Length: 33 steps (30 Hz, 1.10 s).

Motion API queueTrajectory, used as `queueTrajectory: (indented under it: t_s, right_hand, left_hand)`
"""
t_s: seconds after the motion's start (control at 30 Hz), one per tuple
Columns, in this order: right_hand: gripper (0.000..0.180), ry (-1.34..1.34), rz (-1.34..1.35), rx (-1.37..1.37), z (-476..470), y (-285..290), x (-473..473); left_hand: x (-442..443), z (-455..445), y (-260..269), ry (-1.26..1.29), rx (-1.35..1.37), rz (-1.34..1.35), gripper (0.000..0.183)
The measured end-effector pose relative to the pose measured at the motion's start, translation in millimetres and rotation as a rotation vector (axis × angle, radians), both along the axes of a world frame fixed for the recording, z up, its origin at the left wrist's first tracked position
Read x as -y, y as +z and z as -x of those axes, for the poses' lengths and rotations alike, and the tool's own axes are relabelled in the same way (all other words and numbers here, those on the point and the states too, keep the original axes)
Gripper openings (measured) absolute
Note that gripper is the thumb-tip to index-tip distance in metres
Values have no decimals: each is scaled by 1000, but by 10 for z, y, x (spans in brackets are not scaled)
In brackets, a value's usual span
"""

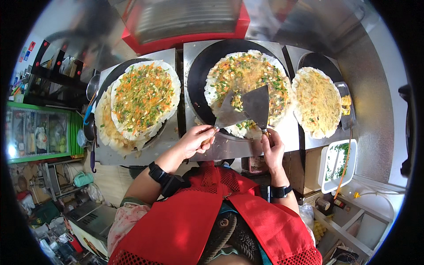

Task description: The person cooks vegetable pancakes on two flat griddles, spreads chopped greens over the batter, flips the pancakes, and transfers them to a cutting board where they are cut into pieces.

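Before me a large thin flatbread [251, 71] lies on the round black middle griddle [198, 66], spread with egg, chopped greens and shredded carrot. My left hand [197, 140] grips the wooden handle of a wide metal scraper [228, 114], its blade over the flatbread's near part. In my right hand [273, 149] is a second scraper [257, 104], its darker blade pointing away from me. Bits of filling show between the two blades, which hide part of the flatbread beneath.
On the left griddle [112, 74] one topped flatbread [145, 99] overlaps another [104, 122]. A cooked flatbread [316, 102] lies on the right, beside a clear plastic tray [351, 124]. A white tub [321, 172] holds chopped greens. A green-framed glass-fronted cabinet [39, 131] stands left.
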State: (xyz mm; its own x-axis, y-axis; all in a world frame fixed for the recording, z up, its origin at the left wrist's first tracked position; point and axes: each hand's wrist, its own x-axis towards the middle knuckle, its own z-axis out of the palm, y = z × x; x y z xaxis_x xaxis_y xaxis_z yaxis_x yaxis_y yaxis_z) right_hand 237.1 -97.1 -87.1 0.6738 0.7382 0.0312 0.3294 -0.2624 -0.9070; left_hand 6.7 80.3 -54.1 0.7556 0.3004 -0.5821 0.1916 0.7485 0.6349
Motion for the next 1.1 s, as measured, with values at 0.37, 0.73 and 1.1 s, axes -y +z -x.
queueTrajectory:
  t_s: [0.37, 0.73, 1.1]
  right_hand:
    - [25, 329, -130, 166, 1079, 515, -1268]
    - [27, 225, 36, 315, 910, 489, -1600]
    - [21, -299, 183, 318, -228, 473, 11]
  left_hand:
    - [-337, 1419, 316, 447, 19, -320, 23]
    - [-606, 2567, 297, 451, -999, -1648, 35]
    - [-563, 1178, 173, 292, -398, -1195, 44]
